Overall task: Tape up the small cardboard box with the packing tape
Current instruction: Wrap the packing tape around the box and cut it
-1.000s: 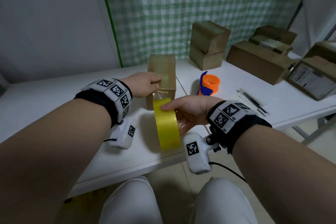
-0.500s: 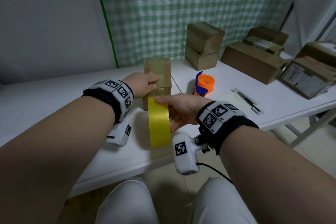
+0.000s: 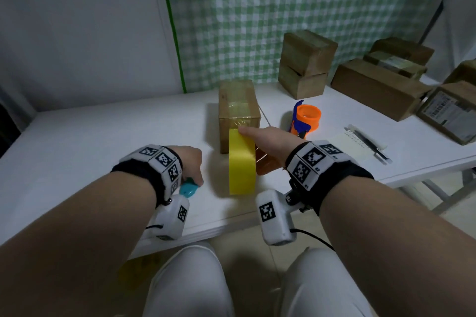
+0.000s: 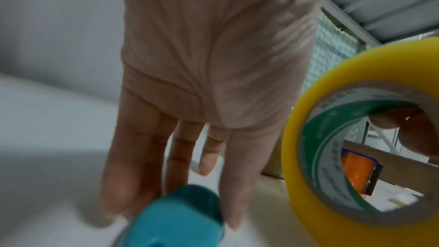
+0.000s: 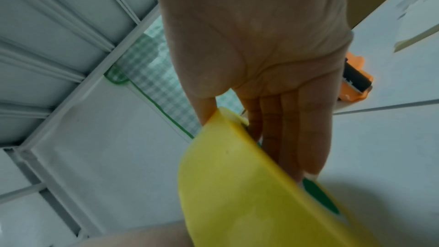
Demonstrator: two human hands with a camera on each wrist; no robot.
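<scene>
White bench (image 3: 103,136) carries the small brown cardboard box (image 3: 238,113). Right hand (image 3: 268,141) grips the yellow packing-tape roll (image 3: 242,162) against its front, keeping the strip taut; left hand (image 3: 190,162) curls round a teal cutter (image 3: 189,188), likely for severing.

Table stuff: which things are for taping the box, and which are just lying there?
For the job:
- small box
- yellow tape roll, in the right hand
- teal tool, at the left hand

Lying about:
- orange dispenser
- stacked boxes
- pen
</scene>
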